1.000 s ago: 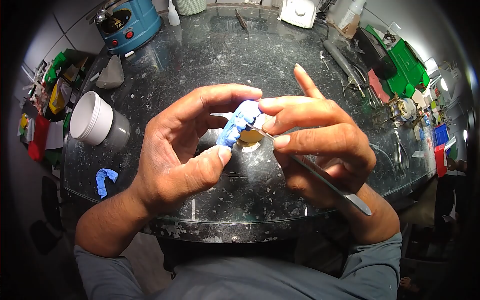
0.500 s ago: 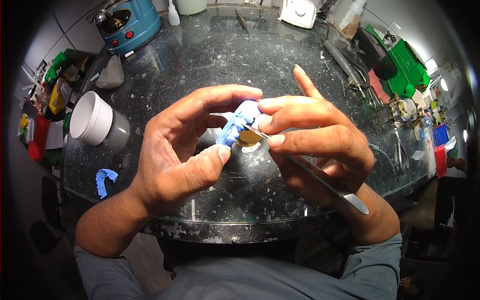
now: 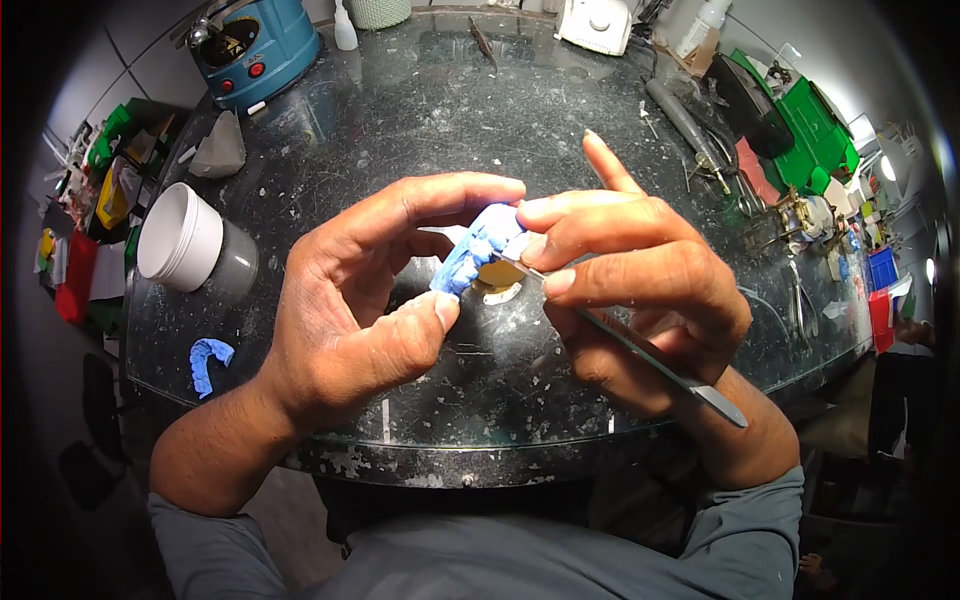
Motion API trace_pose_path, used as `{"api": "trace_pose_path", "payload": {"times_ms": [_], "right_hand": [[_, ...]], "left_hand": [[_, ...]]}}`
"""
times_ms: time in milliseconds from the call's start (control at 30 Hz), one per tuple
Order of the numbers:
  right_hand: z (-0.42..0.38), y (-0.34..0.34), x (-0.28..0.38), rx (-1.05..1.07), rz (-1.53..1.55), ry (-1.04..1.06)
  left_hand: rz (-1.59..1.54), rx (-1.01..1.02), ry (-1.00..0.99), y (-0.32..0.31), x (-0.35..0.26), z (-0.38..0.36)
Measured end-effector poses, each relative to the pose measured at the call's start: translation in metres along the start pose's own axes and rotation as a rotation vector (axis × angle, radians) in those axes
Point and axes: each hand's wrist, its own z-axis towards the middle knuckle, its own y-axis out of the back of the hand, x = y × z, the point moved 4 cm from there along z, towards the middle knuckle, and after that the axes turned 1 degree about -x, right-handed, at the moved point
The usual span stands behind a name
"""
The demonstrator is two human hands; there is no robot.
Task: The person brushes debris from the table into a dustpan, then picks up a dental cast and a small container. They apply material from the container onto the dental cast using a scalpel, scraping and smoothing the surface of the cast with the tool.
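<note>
A blue dental arch model (image 3: 466,262) is held tilted above the bench between the thumb and fingers of my left hand (image 3: 350,290). My right hand (image 3: 660,265) grips a slim metal carving knife (image 3: 650,348) like a pen. Its flat silver end sticks out toward my right wrist, and its working tip lies at the inner side of the arch; whether it touches cannot be told. Two right fingertips rest by the arch's upper end while one finger points away. A yellow piece with a white edge (image 3: 500,280) shows behind the arch. Another blue arch (image 3: 203,366) lies left.
On the dark worn bench (image 3: 480,400) stand a white tub (image 3: 182,238), a blue machine (image 3: 255,55) and a grey block (image 3: 218,148). To the right are a corded handpiece (image 3: 690,130), pliers (image 3: 802,305) and green bins (image 3: 815,130).
The carving knife has shifted slightly and turned in my right fingers, its flat end now more edge-on and a little farther right. My left hand and the arch have barely moved.
</note>
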Motion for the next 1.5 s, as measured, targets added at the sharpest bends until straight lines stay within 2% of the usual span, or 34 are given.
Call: {"api": "trace_pose_path", "payload": {"times_ms": [767,867,1500], "right_hand": [[-0.0013,-0.0009,-0.0030,-0.025,-0.001,0.001],[-0.0007,-0.0010,-0.0018,0.002,-0.033,0.041],[-0.0004,-0.0002,-0.0030,0.004,0.034,-0.012]], "left_hand": [[-0.104,-0.040,0.032,-0.0044,0.0031,-0.0010],[-0.085,-0.041,0.008,-0.0036,0.0031,-0.0006],[-0.007,-0.030,-0.010,-0.0016,0.0014,0.0004]]}}
